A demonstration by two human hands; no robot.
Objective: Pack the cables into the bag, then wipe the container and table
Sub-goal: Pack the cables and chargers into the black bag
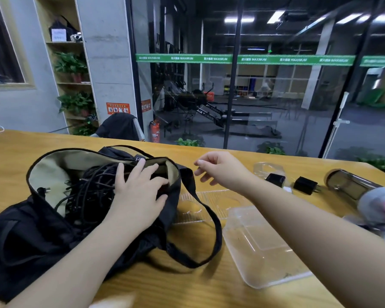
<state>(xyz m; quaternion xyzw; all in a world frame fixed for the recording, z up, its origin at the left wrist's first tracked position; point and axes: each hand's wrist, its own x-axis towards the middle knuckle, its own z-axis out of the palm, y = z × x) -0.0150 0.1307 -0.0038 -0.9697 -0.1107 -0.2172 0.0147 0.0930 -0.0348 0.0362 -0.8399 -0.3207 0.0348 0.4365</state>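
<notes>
Black bag with tan lining lies open on the wooden bench, left half of the frame. Tangle of black cables sits inside its mouth. Left hand lies flat on the cables, fingers spread and straight, fingertips reaching the inner pocket at the bag's far rim. Right hand hovers mid-frame just right of the bag, above the bench, fingers loosely curled, holding nothing. Bag strap loops out to the right over the bench, crossing a clear plastic lid. Clear plastic container lies lower right of centre, under the right forearm, specks of dirt on its bottom. Two black plug adapters at right, one sitting on a small clear tray. Dark see-through bottle on its side at the far right edge, grey-and-pink object just below it, blurred. Glass wall behind the bench, gym equipment beyond.
</notes>
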